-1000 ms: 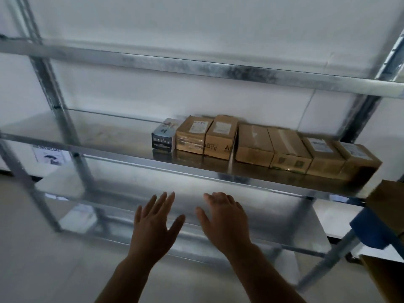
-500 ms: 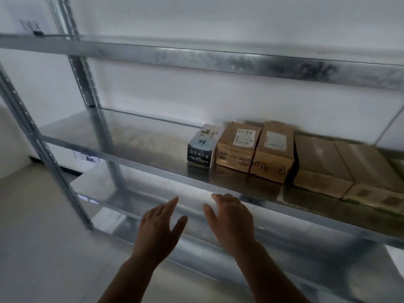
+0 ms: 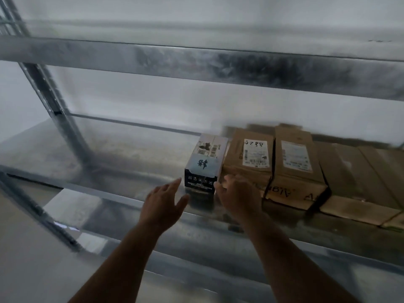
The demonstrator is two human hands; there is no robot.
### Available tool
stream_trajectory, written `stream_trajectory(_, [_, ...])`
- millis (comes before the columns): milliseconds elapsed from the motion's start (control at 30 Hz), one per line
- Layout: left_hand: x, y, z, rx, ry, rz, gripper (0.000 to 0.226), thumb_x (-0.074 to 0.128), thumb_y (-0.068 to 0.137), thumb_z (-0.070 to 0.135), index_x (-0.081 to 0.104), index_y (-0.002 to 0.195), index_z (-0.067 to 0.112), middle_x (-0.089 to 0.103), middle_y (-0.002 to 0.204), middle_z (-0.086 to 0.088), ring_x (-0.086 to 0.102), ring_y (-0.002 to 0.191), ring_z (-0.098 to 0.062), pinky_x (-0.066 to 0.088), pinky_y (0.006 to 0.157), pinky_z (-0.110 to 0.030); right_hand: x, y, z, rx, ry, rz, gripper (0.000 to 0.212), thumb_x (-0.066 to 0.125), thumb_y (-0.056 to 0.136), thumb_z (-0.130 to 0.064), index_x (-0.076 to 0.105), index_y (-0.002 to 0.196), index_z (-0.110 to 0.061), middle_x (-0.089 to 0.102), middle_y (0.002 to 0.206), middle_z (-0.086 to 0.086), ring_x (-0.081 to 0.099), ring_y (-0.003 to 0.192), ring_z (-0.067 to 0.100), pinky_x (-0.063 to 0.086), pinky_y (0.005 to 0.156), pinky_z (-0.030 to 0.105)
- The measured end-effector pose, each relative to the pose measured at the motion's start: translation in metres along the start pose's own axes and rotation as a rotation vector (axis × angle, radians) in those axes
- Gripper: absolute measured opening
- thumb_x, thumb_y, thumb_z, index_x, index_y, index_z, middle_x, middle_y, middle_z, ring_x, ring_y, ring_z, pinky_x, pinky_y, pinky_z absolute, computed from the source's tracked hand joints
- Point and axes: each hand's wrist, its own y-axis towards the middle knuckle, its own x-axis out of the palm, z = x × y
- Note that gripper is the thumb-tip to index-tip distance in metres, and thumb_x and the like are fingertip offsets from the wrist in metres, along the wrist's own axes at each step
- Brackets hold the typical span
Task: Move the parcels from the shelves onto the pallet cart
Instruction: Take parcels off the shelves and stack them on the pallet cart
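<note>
Here both hands, left (image 3: 162, 203) and right (image 3: 237, 199), reach open-fingered toward the small box (image 3: 203, 169).

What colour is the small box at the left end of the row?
The small box is pale grey-blue on top with a black front, seen in the head view.
</note>
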Motion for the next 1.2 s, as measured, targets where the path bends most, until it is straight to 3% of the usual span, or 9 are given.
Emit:
stream_trajectory(167, [-0.005, 0.058, -0.015, -0.002, -0.121, -0.079, 0.061, 0.043, 0.093, 0.048, 0.03, 0.144, 0.018, 0.04, 0.146, -0.008, 0.039, 0.132, -0.024, 0.037, 0.103, -0.042, 0.017, 0.032, -0.009, 0.143, 0.127, 0.01, 0.037, 0.047, 0.095, -0.042, 0.064, 0.085, -0.011, 0.069, 0.086, 0.006, 0.054, 0.063, 0.01, 0.033, 0.051, 0.016])
stream_trajectory(300, [-0.003, 0.096, -0.015, 0.002, -0.25, -0.194, 0.058, 0.042, 0.095, 0.043, 0.031, 0.143, 0.012, 0.043, 0.143, -0.014, 0.043, 0.129, -0.027, 0.04, 0.1, -0.041, 0.024, 0.048, -0.019, 0.398, 0.222, -0.114, 0.043, 0.043, 0.093, -0.05, 0.063, 0.083, -0.013, 0.063, 0.079, 0.003, 0.053, 0.066, 0.015, 0.038, 0.06, 0.024])
stream_trajectory(367, [0.0, 0.111, -0.015, 0.008, -0.333, -0.243, 0.053, 0.042, 0.097, 0.04, 0.036, 0.139, 0.008, 0.051, 0.135, -0.016, 0.053, 0.112, -0.02, 0.048, 0.083, -0.028, 0.029, 0.052, -0.025, 0.493, 0.319, -0.131, 0.044, 0.045, 0.092, -0.05, 0.063, 0.09, -0.011, 0.062, 0.081, 0.001, 0.057, 0.07, 0.014, 0.041, 0.059, 0.025])
stream_trajectory(467, [0.004, 0.125, -0.022, 0.04, -0.415, -0.328, 0.043, 0.041, 0.098, 0.036, 0.044, 0.13, 0.009, 0.06, 0.121, -0.016, 0.052, 0.089, -0.01, 0.039, 0.06, -0.016, 0.038, 0.053, -0.035, 0.564, 0.518, -0.066, 0.03, 0.055, 0.092, -0.04, 0.064, 0.1, -0.013, 0.062, 0.079, -0.006, 0.059, 0.067, 0.003, 0.038, 0.05, 0.014])
stream_trajectory(600, [0.007, 0.131, -0.037, 0.009, -0.493, -0.401, 0.053, 0.048, 0.095, 0.035, 0.036, 0.138, 0.007, 0.052, 0.133, -0.018, 0.054, 0.112, -0.025, 0.043, 0.081, -0.024, 0.044, 0.049, -0.039, 0.693, 0.813, -0.061, 0.009, 0.063, 0.087, -0.024, 0.062, 0.094, -0.02, 0.068, 0.091, -0.002, 0.063, 0.075, 0.006, 0.049, 0.06, 0.018])
stream_trajectory(667, [0.008, 0.131, -0.041, -0.006, -0.575, -0.462, 0.059, 0.052, 0.094, 0.03, 0.028, 0.144, 0.007, 0.05, 0.135, -0.018, 0.051, 0.12, -0.031, 0.045, 0.095, -0.037, 0.044, 0.047, -0.044, 0.718, 0.946, -0.068, 0.015, 0.063, 0.086, -0.017, 0.058, 0.1, -0.021, 0.066, 0.096, -0.001, 0.064, 0.085, 0.012, 0.053, 0.066, 0.023])
stream_trajectory(767, [0.004, 0.128, -0.043, -0.055, -0.801, -0.554, 0.063, 0.055, 0.092, 0.015, 0.022, 0.146, 0.011, 0.055, 0.129, -0.018, 0.057, 0.113, -0.03, 0.049, 0.092, -0.048, 0.041, 0.04, -0.052, 0.663, 1.042, -0.097, 0.038, 0.059, 0.087, -0.008, 0.048, 0.12, -0.021, 0.059, 0.101, -0.005, 0.061, 0.093, 0.013, 0.056, 0.063, 0.022])
stream_trajectory(900, [0.001, 0.114, -0.047, 0.063, -0.886, -0.568, 0.059, 0.054, 0.089, 0.003, 0.033, 0.141, 0.021, 0.061, 0.12, -0.009, 0.061, 0.102, -0.02, 0.056, 0.076, -0.033, 0.038, 0.021, -0.06, 0.523, 0.989, -0.109, 0.054, 0.055, 0.089, -0.004, 0.036, 0.136, -0.023, 0.054, 0.12, 0.0, 0.056, 0.107, 0.013, 0.054, 0.07, 0.021])
stream_trajectory(1200, [-0.01, 0.055, -0.063, 0.299, -0.872, -0.492, 0.059, 0.053, 0.09, 0.005, 0.032, 0.141, 0.025, 0.062, 0.116, -0.003, 0.062, 0.107, -0.016, 0.057, 0.08, -0.035, 0.021, -0.032, -0.084, 0.35, 1.024, -0.017, 0.057, 0.053, 0.09, -0.001, 0.036, 0.14, -0.022, 0.056, 0.123, 0.005, 0.059, 0.11, 0.018, 0.057, 0.082, 0.036])
